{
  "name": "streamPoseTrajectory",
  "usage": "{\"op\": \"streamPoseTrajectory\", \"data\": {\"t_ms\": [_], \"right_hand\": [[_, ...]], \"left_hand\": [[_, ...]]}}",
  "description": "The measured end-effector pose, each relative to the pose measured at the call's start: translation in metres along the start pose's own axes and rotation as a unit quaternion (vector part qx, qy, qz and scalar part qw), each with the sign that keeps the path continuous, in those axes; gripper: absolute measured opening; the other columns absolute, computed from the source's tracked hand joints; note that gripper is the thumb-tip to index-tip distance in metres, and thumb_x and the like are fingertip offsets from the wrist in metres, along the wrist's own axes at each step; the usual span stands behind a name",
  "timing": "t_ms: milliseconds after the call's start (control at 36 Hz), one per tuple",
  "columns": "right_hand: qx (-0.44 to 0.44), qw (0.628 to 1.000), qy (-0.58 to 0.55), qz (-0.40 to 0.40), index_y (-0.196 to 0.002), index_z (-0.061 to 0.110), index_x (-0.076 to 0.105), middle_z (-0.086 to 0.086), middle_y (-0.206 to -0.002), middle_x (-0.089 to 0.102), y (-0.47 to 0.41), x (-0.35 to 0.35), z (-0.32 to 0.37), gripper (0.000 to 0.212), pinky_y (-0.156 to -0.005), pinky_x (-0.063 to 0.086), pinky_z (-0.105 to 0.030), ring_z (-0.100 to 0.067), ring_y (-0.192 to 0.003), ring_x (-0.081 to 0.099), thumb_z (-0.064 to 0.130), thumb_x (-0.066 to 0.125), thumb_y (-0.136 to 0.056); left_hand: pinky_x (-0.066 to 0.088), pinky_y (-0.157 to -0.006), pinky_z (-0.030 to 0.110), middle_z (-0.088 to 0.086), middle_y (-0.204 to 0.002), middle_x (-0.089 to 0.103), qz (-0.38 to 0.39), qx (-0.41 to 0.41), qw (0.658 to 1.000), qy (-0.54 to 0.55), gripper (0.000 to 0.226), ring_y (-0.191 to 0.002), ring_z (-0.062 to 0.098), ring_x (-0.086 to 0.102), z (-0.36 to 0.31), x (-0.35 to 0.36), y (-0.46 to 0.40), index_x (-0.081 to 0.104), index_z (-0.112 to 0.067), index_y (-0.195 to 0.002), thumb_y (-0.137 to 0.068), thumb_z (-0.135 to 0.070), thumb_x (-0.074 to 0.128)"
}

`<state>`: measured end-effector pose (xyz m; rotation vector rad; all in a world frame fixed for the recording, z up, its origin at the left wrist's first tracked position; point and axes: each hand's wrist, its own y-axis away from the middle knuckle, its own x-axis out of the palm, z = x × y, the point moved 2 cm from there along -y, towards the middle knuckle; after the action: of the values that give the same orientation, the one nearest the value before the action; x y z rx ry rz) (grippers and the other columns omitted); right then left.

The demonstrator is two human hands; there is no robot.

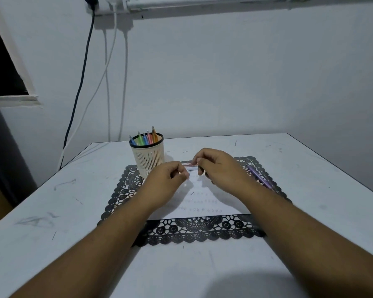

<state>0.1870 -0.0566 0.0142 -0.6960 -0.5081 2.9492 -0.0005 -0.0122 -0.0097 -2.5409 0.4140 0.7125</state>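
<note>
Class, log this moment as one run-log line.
left hand, right hand: pinch pink pen | paper: on lace mat | purple pen: on mat

Small clear plastic strip (190,166), pink band along its top edge. Long axis runs 9-to-3 o'clock. Left hand (168,179) pinches the 9 o'clock end, right hand (218,166) the 3 o'clock end.

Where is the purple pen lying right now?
In the head view, the purple pen lies on the black lace mat, right of the paper, just beyond the right hand, which pinches a small pinkish item.
</note>
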Motion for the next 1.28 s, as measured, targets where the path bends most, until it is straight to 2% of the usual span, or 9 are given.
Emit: {"op": "streamPoseTrajectory", "data": {"t_ms": [111, 306, 472, 639, 722, 861, 1056, 1195, 1278], "right_hand": [[0.006, 0.999, 0.053, -0.004, -0.081, 0.030, 0.075, 0.020, -0.085, 0.074, 0.000, 0.002, -0.007, 0.025, -0.065, 0.042, -0.023, 0.008, -0.062, 0.058, 0.021, 0.060, -0.098], [0.014, 0.995, 0.100, 0.025, -0.086, 0.033, 0.075, 0.013, -0.079, 0.073, -0.003, 0.011, -0.018, 0.023, -0.063, 0.039, -0.024, 0.005, -0.060, 0.057, 0.026, 0.059, -0.102], [0.024, 0.991, 0.129, 0.030, -0.086, 0.035, 0.074, 0.012, -0.076, 0.073, -0.003, 0.013, -0.025, 0.022, -0.079, 0.057, -0.040, -0.008, -0.072, 0.068, 0.029, 0.058, -0.100], [0.046, 0.976, 0.207, 0.056, -0.099, 0.038, 0.078, 0.013, -0.119, 0.073, -0.005, 0.014, -0.032, 0.019, -0.096, 0.055, -0.042, -0.007, -0.105, 0.067, 0.034, 0.059, -0.100], [0.059, 0.976, 0.201, 0.058, -0.118, 0.035, 0.075, 0.007, -0.138, 0.066, -0.005, 0.013, -0.035, 0.026, -0.102, 0.052, -0.038, -0.010, -0.117, 0.064, 0.029, 0.056, -0.102], [0.068, 0.985, 0.148, 0.062, -0.137, 0.029, 0.065, 0.014, -0.113, 0.072, -0.004, 0.009, -0.036, 0.036, -0.086, 0.049, -0.026, -0.004, -0.103, 0.064, 0.024, 0.051, -0.105], [0.060, 0.996, 0.066, 0.026, -0.094, 0.027, 0.070, -0.006, -0.093, 0.072, -0.002, 0.004, -0.037, 0.014, -0.084, 0.060, -0.046, -0.029, -0.091, 0.070, 0.013, 0.067, -0.098], [0.016, 0.998, 0.050, 0.023, -0.092, 0.034, 0.074, 0.015, -0.090, 0.072, -0.003, 0.000, -0.032, 0.017, -0.059, 0.049, -0.013, 0.001, -0.068, 0.059, 0.018, 0.071, -0.099], [-0.009, 0.998, 0.053, 0.034, -0.096, 0.039, 0.076, 0.016, -0.097, 0.072, -0.003, 0.000, -0.027, 0.015, -0.065, 0.047, -0.017, 0.001, -0.067, 0.055, 0.024, 0.071, -0.099]], "left_hand": [[0.037, -0.054, 0.022, -0.010, -0.067, 0.064, 0.037, 0.012, 0.990, -0.136, 0.018, -0.058, 0.001, 0.053, 0.003, 0.006, 0.003, 0.070, -0.032, -0.080, -0.097, -0.025, 0.067], [0.042, -0.055, 0.027, -0.007, -0.066, 0.067, 0.046, -0.002, 0.991, -0.125, 0.017, -0.055, 0.003, 0.054, 0.006, 0.008, 0.006, 0.071, -0.031, -0.080, -0.096, -0.026, 0.066], [0.038, -0.054, 0.022, -0.011, -0.064, 0.064, 0.023, -0.010, 0.994, -0.105, 0.016, -0.055, 0.000, 0.050, 0.006, 0.005, 0.004, 0.073, -0.029, -0.081, -0.095, -0.023, 0.070], [0.044, -0.059, 0.031, -0.001, -0.066, 0.066, 0.049, -0.019, 0.990, -0.135, 0.002, -0.056, 0.007, 0.053, 0.009, 0.006, 0.004, 0.070, -0.031, -0.094, -0.096, -0.032, 0.070], [0.042, -0.059, 0.030, -0.006, -0.076, 0.066, 0.051, -0.017, 0.990, -0.133, 0.013, -0.065, 0.002, 0.056, 0.009, 0.002, 0.002, 0.066, -0.033, -0.102, -0.104, -0.040, 0.055], [0.046, -0.067, 0.033, -0.005, -0.086, 0.067, 0.041, -0.016, 0.993, -0.111, 0.025, -0.078, 0.013, 0.060, 0.004, -0.006, 0.000, 0.062, -0.027, -0.113, -0.112, -0.024, 0.037], [0.048, -0.071, 0.032, -0.006, -0.084, 0.073, 0.022, -0.011, 0.995, -0.099, 0.021, -0.081, 0.005, 0.062, 0.000, -0.013, 0.003, 0.056, -0.029, -0.106, -0.111, -0.021, 0.037], [0.045, -0.069, 0.029, -0.011, -0.082, 0.074, 0.015, -0.007, 0.997, -0.077, 0.018, -0.077, 0.003, 0.064, -0.004, -0.012, 0.003, 0.058, -0.030, -0.096, -0.108, -0.020, 0.049], [0.052, -0.077, 0.038, -0.013, -0.083, 0.076, 0.027, 0.004, 0.998, -0.049, 0.019, -0.081, 0.013, 0.069, -0.004, -0.011, 0.003, 0.066, -0.030, -0.091, -0.105, -0.019, 0.058]]}}
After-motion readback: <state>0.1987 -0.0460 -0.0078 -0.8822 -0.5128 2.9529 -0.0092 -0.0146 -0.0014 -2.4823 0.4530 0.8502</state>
